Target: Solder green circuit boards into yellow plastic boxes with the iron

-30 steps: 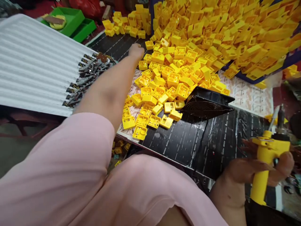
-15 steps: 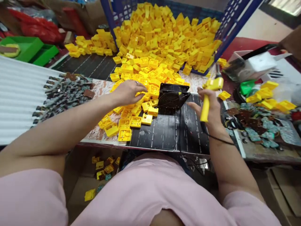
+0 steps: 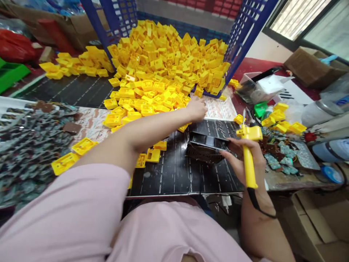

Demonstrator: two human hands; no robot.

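My right hand (image 3: 245, 154) holds a yellow soldering iron (image 3: 249, 160) with its metal tip pointing up and its cord running down over the wrist. The thumb and fingertips of the same hand are also on the edge of a black square fan (image 3: 205, 149), which sits tilted on the black mat. Beyond the fan, my left hand (image 3: 196, 109) reaches across to the right end of the pile of yellow plastic cases (image 3: 149, 96). Its fingers are curled, and whatever may be in them is hidden.
A blue plastic basket (image 3: 236, 43) tipped toward me spills yellow cases. Wired circuit boards (image 3: 35, 138) lie heaped at left. On the right are more boards (image 3: 286, 156), several yellow cases (image 3: 280, 118) and a white box (image 3: 272, 87). The black mat (image 3: 174, 174) reaches the table's front edge.
My left hand has moved right from the yellow cases to beyond the fan. My right hand has come onto the fan, which now leans over. The view has shifted to the right.
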